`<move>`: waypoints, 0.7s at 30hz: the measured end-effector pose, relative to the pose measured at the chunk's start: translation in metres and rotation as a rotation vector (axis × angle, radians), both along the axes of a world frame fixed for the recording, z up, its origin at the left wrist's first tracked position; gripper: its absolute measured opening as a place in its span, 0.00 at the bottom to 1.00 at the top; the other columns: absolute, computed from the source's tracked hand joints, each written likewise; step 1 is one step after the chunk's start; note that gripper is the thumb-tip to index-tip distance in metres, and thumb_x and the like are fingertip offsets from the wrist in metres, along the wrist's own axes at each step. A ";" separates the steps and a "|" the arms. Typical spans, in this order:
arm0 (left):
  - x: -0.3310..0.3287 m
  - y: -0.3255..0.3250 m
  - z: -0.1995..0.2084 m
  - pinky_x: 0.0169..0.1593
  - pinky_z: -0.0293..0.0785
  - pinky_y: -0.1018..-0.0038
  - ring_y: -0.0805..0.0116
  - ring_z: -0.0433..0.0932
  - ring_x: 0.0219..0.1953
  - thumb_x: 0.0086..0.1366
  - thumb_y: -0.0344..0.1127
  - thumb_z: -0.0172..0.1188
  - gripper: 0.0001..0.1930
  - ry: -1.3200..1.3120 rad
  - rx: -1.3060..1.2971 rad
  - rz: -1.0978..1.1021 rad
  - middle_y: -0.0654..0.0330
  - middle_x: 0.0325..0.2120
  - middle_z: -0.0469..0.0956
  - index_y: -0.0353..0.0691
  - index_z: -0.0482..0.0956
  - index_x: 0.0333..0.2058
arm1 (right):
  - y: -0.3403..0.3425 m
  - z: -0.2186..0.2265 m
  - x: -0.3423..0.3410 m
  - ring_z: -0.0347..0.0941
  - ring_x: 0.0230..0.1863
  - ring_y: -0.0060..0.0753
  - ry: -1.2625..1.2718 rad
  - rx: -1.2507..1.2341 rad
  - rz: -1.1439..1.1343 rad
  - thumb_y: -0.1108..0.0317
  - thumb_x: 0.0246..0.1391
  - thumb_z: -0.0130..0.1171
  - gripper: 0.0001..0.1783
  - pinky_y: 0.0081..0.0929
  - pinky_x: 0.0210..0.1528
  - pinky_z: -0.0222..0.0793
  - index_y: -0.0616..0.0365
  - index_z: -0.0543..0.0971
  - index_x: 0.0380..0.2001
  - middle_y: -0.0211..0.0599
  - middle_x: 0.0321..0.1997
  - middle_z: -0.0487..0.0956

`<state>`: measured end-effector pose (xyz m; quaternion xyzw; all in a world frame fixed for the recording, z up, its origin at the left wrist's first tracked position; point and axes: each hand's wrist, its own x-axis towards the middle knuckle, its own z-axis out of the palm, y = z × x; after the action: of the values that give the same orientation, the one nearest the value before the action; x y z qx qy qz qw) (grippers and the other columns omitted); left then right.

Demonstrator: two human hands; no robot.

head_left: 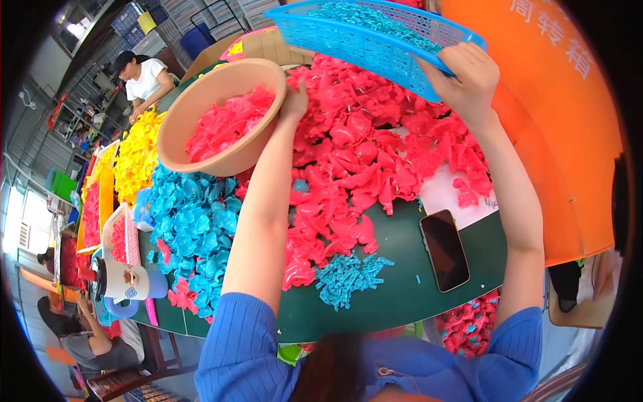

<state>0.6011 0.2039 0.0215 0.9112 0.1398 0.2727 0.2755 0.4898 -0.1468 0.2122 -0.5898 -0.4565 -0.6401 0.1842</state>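
A round, tan plastic basin (214,90) is held up, tilted, its open mouth in view, with glossy pinkish-red moulded plastic pieces (228,124) lying inside. To its right, apart from it, a long, bright-blue, perforated plastic basket (362,50) is raised at a slant, carrying many small teal strips (368,23).

Below the right grip (465,77), we see a dark-screened phone (445,252) lying on the green table (405,241); to that grip's right, a large orange bin (559,167). Left of the left grip (295,104), we find a white-topped, black-capped person (149,79); lower left, a white-and-blue tumbler (127,280).
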 end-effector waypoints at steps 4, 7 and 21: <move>0.003 -0.003 0.002 0.64 0.46 0.65 0.47 0.52 0.62 0.59 0.69 0.16 0.50 0.449 -0.209 -0.005 0.33 0.54 0.57 0.21 0.60 0.53 | -0.012 -0.002 0.006 0.58 0.14 0.34 0.009 -0.011 -0.008 0.70 0.31 0.69 0.20 0.28 0.16 0.51 0.56 0.64 0.10 0.35 0.11 0.58; -0.026 -0.047 0.023 0.64 0.45 0.66 0.49 0.52 0.62 0.58 0.70 0.18 0.50 0.484 -0.184 -0.028 0.33 0.54 0.58 0.23 0.59 0.54 | -0.013 -0.015 0.016 0.59 0.14 0.34 0.016 -0.043 -0.018 0.68 0.31 0.69 0.20 0.29 0.17 0.52 0.55 0.63 0.10 0.34 0.11 0.59; -0.197 -0.078 0.063 0.57 0.58 0.52 0.47 0.68 0.52 0.56 0.68 0.41 0.39 0.645 0.490 -0.153 0.50 0.52 0.67 0.38 0.67 0.52 | 0.080 -0.118 0.018 0.68 0.23 0.27 0.179 -0.217 -0.147 0.58 0.37 0.63 0.13 0.26 0.28 0.60 0.50 0.70 0.16 0.26 0.15 0.68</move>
<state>0.4037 0.1261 0.0845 0.9963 0.0817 -0.0230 0.0119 0.5081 -0.0669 0.0944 -0.6928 -0.4605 -0.5435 0.1123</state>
